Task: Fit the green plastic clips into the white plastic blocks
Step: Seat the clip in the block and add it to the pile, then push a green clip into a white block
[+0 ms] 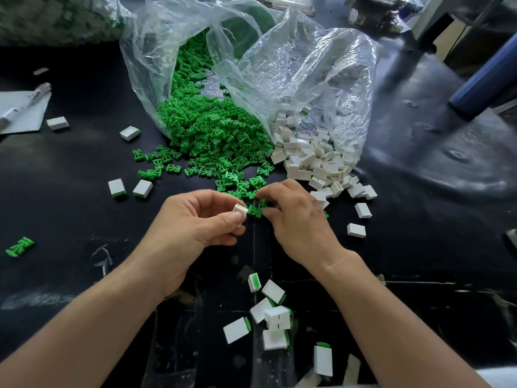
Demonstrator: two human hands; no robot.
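At mid-view the left hand (193, 222) has its grip clamped on a white block (240, 211), pinched between thumb and fingers. The right hand (296, 219) has its grip closed on a green clip (256, 210), held just beside the block's end. At 12 o'clock from the hands a heap of green clips (212, 130) spills from a clear bag (151, 51) onto the black tabletop (84, 163). At 1 o'clock lies a heap of white blocks (313, 161). At 6 o'clock sit fitted blocks (277, 317) showing green ends.
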